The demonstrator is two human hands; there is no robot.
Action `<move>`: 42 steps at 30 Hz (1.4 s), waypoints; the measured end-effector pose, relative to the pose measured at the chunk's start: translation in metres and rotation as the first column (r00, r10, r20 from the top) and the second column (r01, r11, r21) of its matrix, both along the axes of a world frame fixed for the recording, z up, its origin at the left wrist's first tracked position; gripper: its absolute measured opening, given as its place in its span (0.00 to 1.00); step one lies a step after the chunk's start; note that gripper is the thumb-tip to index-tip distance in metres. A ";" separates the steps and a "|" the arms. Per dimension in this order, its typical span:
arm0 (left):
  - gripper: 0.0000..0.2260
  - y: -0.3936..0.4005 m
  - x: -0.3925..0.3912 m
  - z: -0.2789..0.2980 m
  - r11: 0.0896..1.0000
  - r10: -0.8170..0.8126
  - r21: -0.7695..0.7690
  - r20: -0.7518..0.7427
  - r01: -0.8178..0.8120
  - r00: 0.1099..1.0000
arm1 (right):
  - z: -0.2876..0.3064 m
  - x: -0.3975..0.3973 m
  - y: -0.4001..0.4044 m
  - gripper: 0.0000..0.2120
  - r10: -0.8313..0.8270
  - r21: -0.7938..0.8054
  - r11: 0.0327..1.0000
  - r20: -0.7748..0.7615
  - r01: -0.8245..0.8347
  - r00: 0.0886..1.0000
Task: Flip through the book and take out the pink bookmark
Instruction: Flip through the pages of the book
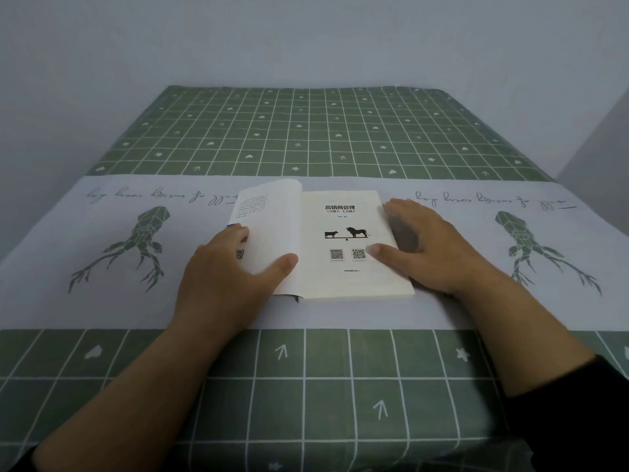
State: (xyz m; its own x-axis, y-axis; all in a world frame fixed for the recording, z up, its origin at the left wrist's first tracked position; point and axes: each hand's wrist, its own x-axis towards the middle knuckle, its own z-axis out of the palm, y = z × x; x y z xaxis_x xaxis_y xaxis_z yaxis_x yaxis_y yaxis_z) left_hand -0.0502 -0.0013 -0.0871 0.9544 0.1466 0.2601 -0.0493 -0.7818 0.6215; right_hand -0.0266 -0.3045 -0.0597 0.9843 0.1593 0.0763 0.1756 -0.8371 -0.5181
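- A book (340, 243) lies open on the desk (306, 386), near the middle, on the white band of the cloth.
- The desk has a green cloth (306, 131) with white squares, small hearts, stars and arrows.
- The white band (102, 308) runs from side to side and has a green deer head drawn on each side of the book.
- The book is open at the very front. The right page shows big black words, a cow and a lion on a balance, and two square codes.
- The left side of the book is the thin front part, curved up a little at the top.
- The left hand (224, 277) lies flat on that left part and presses it down. Its fingers (238, 229) are spread open, not gripping, and the thumb reaches toward the middle fold.
- The right hand (429, 247) rests on the right edge of the book. Its fingers (398, 209) are loose and open along the page edge, and the thumb lies on the page just beside the square codes.
- The right fingers look a bit blurry.
- The right arm has a dark sleeve (578, 420) near the corner.
- No pink bookmark shows on the open pages, so I cannot tell where it is.
- A plain pale wall (306, 39) stands behind the desk.
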 end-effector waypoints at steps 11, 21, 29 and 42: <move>0.41 -0.003 -0.001 0.004 0.997 0.024 0.078 0.001 -0.024 1.000 | -0.009 0.003 -0.001 0.51 0.023 -0.173 0.985 0.002 -0.022 1.000; 0.41 -0.006 -0.003 0.004 0.978 0.050 0.203 0.001 -0.049 0.999 | -0.013 0.005 -0.001 0.49 0.016 -0.166 0.986 -0.004 -0.016 1.000; 0.40 -0.006 -0.004 0.005 0.978 0.050 0.204 -0.004 -0.048 0.999 | -0.014 0.005 -0.001 0.43 0.013 -0.111 0.994 0.010 -0.011 1.000; 0.40 -0.007 -0.003 0.006 0.977 0.049 0.211 -0.015 -0.044 0.999 | -0.010 0.000 0.007 0.36 0.053 0.190 0.980 0.013 -0.054 0.999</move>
